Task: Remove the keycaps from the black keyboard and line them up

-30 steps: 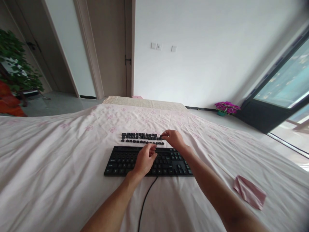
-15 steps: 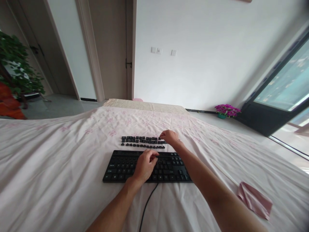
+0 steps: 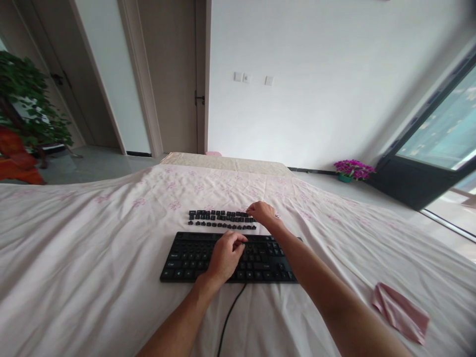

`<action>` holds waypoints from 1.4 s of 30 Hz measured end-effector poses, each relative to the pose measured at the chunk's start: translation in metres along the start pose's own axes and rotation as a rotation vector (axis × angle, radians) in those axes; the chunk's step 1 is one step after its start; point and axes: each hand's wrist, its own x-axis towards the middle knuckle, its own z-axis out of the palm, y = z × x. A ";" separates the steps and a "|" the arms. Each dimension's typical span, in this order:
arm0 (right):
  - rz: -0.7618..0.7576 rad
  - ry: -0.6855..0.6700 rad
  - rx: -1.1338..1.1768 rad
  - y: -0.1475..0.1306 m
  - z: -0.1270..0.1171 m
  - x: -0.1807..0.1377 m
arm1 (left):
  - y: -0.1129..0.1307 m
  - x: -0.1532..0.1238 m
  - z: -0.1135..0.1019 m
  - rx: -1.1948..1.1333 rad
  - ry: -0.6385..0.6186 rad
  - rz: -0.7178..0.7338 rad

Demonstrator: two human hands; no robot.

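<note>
A black keyboard [image 3: 182, 260] lies on the pale cloth, its cable [image 3: 227, 317] running down toward me. Beyond its far edge, loose black keycaps [image 3: 219, 217] are laid out in three rows. My left hand [image 3: 226, 254] rests over the middle of the keyboard with thumb and fingers pinched together; whatever may be between them is hidden. At the right end of the far keycap row, my right hand [image 3: 261, 212] has its fingertips closed on a keycap [image 3: 245, 214]. My right forearm crosses above the keyboard's right part and covers some keys.
The wrinkled pale cloth [image 3: 92, 258] has pink flower prints. A pink fabric piece [image 3: 401, 312] lies on it at right, near a thin pale strip [image 3: 351, 267]. Purple flowers [image 3: 355, 169] stand on the floor by the wall; a leafy plant [image 3: 29, 99] is at far left.
The whole view has shifted slightly. Both hands keep nearly the same places over the keyboard and at the keycap row's right end.
</note>
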 end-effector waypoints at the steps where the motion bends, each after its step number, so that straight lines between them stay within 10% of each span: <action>1: 0.002 0.002 -0.002 -0.001 0.000 0.000 | 0.000 0.000 0.000 0.002 0.001 0.003; 12: -0.004 0.039 0.054 -0.001 -0.013 -0.015 | -0.002 0.000 0.000 0.023 0.003 0.025; 22: -0.277 0.135 0.382 0.005 -0.051 -0.095 | -0.001 -0.003 0.001 0.027 -0.013 0.000; 42: -0.312 -0.075 0.700 0.006 -0.018 -0.127 | 0.001 -0.008 0.007 0.233 -0.124 0.017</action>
